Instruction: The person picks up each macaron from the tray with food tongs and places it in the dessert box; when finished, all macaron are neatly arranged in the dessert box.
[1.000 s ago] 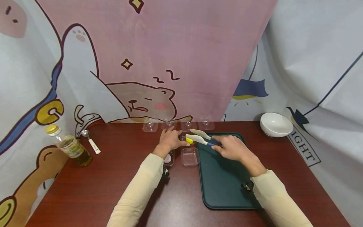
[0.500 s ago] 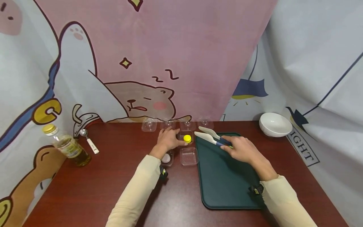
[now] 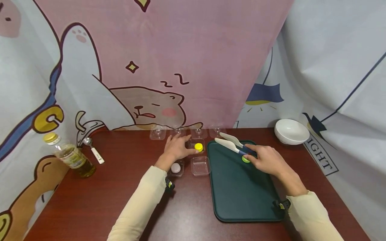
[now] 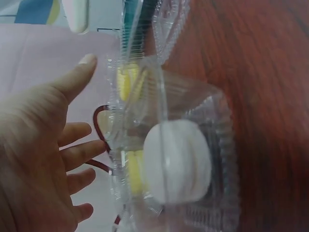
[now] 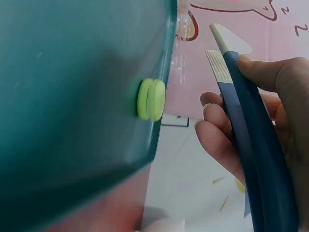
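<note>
My left hand [image 3: 176, 148] reaches over the small clear containers, fingers spread and holding nothing, its thumb close to the yellow macaron [image 3: 198, 147]. That macaron sits in a clear plastic box. Nearer me, a white macaron [image 3: 176, 168] lies in another box; the left wrist view shows it large [image 4: 177, 162], with yellow macarons [image 4: 136, 171] behind. My right hand [image 3: 268, 160] grips tongs [image 5: 251, 121] with blue handles and pale tips. The tips are apart with nothing between them, above the dark green tray [image 3: 235, 201]. A green macaron [image 3: 245, 159] rests on the tray, below the tongs.
A clear box [image 3: 200, 166] with nothing in it stands left of the tray. Clear domed lids [image 3: 157, 133] line the back edge. A white bowl [image 3: 292, 131] is at back right. At left are an oil bottle [image 3: 72, 157] and a white-handled scoop [image 3: 97, 155].
My right hand has drawn the tongs rightward, away from the yellow macaron's box and over the tray. The green macaron has come into view. My left hand has shifted slightly left.
</note>
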`<act>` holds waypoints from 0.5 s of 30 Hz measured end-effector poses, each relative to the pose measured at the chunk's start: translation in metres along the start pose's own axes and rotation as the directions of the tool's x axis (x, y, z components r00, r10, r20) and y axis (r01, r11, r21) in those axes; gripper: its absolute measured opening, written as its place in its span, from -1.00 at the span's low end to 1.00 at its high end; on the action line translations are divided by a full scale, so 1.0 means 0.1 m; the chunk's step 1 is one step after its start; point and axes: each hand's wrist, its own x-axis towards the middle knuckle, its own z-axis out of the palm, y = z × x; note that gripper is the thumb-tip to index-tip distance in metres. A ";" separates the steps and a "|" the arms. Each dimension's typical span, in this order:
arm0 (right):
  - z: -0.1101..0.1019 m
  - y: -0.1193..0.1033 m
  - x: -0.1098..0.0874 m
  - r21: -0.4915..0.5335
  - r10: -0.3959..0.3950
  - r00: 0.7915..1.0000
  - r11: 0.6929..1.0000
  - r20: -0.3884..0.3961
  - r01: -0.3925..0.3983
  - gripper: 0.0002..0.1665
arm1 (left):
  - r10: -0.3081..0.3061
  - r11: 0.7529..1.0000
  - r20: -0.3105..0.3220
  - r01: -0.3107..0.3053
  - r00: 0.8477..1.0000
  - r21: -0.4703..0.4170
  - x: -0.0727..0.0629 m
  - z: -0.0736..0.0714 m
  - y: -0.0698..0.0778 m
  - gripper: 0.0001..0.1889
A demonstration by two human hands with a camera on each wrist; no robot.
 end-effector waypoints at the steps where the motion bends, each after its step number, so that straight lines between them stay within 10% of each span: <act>1: -0.01 0.02 -0.02 -0.002 0.004 1.000 1.000 -0.005 -0.004 -0.42 | 0.011 1.000 -0.008 -0.010 1.000 0.001 -0.02 -0.01 -0.01 -0.09; 15: -0.14 0.30 -0.44 -0.029 0.088 0.996 0.996 -0.030 -0.089 -0.44 | 0.115 0.989 0.006 -0.115 0.993 0.090 -0.51 -0.04 0.03 0.02</act>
